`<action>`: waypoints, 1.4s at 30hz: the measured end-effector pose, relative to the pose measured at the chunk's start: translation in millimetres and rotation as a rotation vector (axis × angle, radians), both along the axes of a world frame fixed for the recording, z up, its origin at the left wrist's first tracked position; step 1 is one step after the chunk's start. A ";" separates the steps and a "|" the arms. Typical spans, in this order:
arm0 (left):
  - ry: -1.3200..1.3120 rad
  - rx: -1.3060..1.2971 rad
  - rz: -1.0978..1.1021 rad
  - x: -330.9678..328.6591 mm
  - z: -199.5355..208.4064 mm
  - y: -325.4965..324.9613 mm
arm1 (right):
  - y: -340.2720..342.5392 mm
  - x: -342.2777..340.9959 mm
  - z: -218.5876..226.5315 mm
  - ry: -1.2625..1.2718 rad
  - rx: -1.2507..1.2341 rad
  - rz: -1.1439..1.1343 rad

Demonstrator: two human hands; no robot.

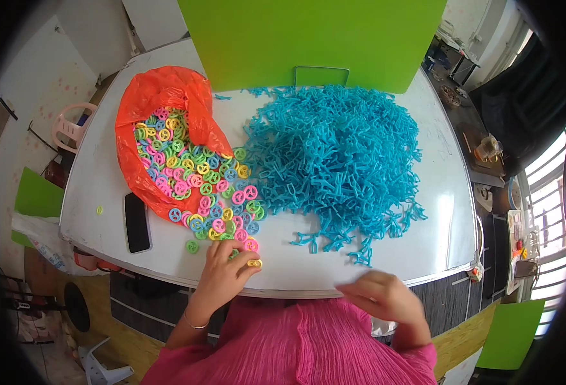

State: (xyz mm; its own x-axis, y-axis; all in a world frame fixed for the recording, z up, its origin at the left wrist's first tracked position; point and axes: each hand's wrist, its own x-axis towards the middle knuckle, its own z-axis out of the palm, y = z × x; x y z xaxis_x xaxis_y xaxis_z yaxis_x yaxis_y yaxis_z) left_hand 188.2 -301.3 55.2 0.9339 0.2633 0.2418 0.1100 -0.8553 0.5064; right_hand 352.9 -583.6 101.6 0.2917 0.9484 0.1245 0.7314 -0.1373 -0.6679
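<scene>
My left hand (222, 268) is at the near edge of a spread of small plastic wheels (219, 176) in pink, yellow, green and blue. Its fingers are curled around a yellow wheel (254, 263) tilted by the thumb tip, and a green wheel (233, 254) shows between the fingers. The wheels spill toward me out of an orange-red plastic bag (126, 138). Over the table's front edge, right of centre, my right hand (385, 296) is blurred by motion, fingers pointing left; whether it holds anything is unclear. Beyond it lies a large heap of blue forked plastic pieces (341, 147).
A dark phone (137, 222) lies left of the wheels on the white table (283, 273). One lone green wheel (99, 210) sits farther left. A bright green panel (308, 38) stands behind the heap, with a wire stand (321, 67) at its foot.
</scene>
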 end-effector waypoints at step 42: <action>-0.296 -0.674 0.141 76.3 -12.2 -53.8 | 98.4 -5.8 -49.8 0.785 0.227 -0.355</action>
State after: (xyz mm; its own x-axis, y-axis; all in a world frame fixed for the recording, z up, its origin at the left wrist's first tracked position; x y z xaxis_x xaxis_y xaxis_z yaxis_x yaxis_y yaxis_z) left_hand 264.5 -355.1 43.0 0.8016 0.5552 0.2215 -0.0266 -0.3371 0.9411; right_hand 347.0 -485.2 51.8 0.6441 0.7625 -0.0611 -0.0089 -0.0724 -0.9973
